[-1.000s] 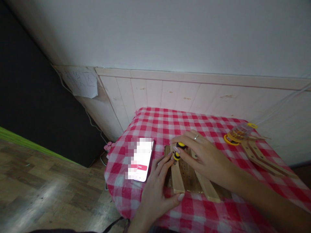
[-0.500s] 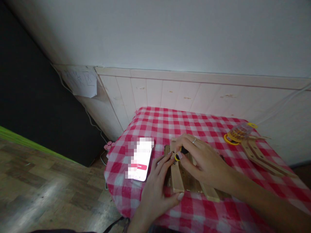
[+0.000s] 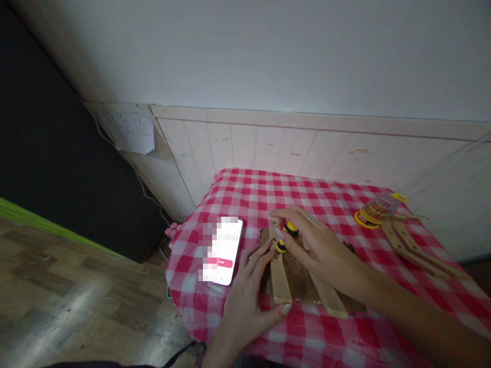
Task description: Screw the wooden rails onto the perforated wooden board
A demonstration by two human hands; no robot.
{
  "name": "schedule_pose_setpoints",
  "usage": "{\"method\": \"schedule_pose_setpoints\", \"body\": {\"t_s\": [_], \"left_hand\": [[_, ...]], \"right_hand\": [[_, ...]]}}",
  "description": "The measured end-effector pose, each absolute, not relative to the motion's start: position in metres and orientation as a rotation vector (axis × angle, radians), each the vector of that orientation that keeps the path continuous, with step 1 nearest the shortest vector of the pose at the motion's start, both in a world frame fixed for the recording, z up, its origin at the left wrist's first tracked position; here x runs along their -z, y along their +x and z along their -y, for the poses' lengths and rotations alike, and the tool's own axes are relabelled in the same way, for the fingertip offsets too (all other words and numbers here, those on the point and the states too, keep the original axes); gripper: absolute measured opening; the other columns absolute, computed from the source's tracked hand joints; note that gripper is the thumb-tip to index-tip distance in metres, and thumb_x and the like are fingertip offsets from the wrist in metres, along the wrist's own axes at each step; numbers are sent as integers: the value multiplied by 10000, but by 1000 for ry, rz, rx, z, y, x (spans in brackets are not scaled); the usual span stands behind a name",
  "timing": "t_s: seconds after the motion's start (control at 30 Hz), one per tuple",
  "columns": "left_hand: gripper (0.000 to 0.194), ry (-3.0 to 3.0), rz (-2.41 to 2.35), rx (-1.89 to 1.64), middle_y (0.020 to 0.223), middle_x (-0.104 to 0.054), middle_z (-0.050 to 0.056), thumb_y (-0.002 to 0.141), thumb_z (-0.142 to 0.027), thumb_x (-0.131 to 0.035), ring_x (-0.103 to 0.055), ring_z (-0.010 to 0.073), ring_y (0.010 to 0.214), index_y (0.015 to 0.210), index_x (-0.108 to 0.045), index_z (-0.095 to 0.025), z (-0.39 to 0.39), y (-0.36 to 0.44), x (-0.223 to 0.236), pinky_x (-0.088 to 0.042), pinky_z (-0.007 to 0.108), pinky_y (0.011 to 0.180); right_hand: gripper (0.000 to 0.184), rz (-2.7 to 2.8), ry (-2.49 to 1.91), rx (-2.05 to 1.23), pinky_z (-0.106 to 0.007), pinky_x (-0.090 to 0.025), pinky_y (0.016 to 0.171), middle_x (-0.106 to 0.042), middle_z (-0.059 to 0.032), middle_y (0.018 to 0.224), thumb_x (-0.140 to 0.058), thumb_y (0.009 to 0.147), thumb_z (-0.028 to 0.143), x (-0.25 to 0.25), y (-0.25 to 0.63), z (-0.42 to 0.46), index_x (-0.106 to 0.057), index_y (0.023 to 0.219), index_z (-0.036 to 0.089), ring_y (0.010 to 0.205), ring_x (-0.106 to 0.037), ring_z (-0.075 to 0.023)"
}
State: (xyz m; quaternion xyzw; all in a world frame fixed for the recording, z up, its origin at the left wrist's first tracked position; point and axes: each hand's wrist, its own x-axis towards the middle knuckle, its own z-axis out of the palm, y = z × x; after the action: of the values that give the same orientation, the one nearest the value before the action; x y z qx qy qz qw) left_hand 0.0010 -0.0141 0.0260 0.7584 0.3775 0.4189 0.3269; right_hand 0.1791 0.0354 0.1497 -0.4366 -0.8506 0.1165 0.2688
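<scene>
My right hand grips a short yellow-and-black screwdriver, its tip pointing down at the left wooden strip. My left hand is closed around that strip, thumb at its near end and fingers beside the screwdriver's tip. Under the strip lies a brown wooden board with small holes. A second wooden strip lies on the board further right, partly hidden by my right hand. The screw itself, if there is one at the tip, is too small to make out.
A lit phone lies left of the board on the checkered tablecloth. To the right are a clear container with yellow ends and two angled wooden pieces with holes. A panelled wall borders the table's far side.
The fingers of my right hand have shifted on the screwdriver, and more of its yellow handle shows. My left hand stays in place on the strip.
</scene>
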Motion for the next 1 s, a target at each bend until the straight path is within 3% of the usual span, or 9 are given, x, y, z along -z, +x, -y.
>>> {"method": "schedule_pose_setpoints", "body": {"t_s": [0.23, 0.4, 0.53, 0.63, 0.7, 0.77, 1.0], "left_hand": [[699, 1990, -991, -1089, 1598, -388, 80, 929, -654, -559, -304, 346, 1482, 1514, -380, -315, 15, 0, -25, -326, 603, 1181], [714, 1987, -990, -1086, 1589, -397, 102, 920, -657, -574, -329, 349, 1476, 1507, -393, -291, 14, 1, -25, -342, 596, 1176], [701, 1984, -986, -1093, 1600, -388, 88, 932, -660, -549, -319, 349, 1478, 1514, -385, -306, 14, 1, -27, -332, 601, 1180], [711, 1985, -989, -1090, 1598, -390, 84, 928, -660, -560, -323, 344, 1475, 1521, -371, -316, 14, 1, -27, -333, 595, 1182], [705, 1988, -990, -1087, 1599, -386, 85, 934, -652, -555, -318, 344, 1478, 1525, -365, -316, 14, 1, -26, -338, 597, 1179], [698, 1992, -993, -1090, 1599, -383, 87, 939, -650, -543, -311, 347, 1481, 1525, -366, -313, 14, 1, -25, -342, 604, 1173], [713, 1991, -991, -1095, 1591, -396, 106, 924, -655, -568, -318, 361, 1474, 1506, -398, -280, 14, 0, -25, -327, 606, 1180]], "right_hand": [[155, 2269, -1059, -381, -383, -586, 817, -707, -103, 1052, -559, 964, 212, -160, 187, -35, -643, 1094, 214, 969, -694, -229], [223, 2344, -1118, -309, -335, -567, 709, -670, -71, 953, -575, 976, 303, -169, 193, -36, -733, 1124, 251, 846, -681, -201], [251, 2403, -1194, -309, -313, -532, 649, -732, -65, 918, -514, 986, 268, -171, 193, -33, -690, 1160, 225, 757, -679, -193], [184, 2392, -1214, -241, -311, -515, 647, -754, -63, 913, -491, 957, 204, -169, 189, -31, -658, 1034, 212, 752, -680, -196], [114, 2376, -1235, -138, -315, -498, 627, -748, -61, 868, -525, 959, 248, -165, 186, -31, -629, 932, 211, 734, -675, -206], [158, 2367, -1243, -54, -318, -487, 607, -733, -54, 807, -558, 973, 326, -161, 184, -33, -598, 867, 215, 718, -674, -220], [157, 2409, -1159, -155, -392, -564, 770, -732, -118, 1005, -456, 1020, 261, -159, 184, -35, -594, 1040, 189, 939, -704, -265]]}}
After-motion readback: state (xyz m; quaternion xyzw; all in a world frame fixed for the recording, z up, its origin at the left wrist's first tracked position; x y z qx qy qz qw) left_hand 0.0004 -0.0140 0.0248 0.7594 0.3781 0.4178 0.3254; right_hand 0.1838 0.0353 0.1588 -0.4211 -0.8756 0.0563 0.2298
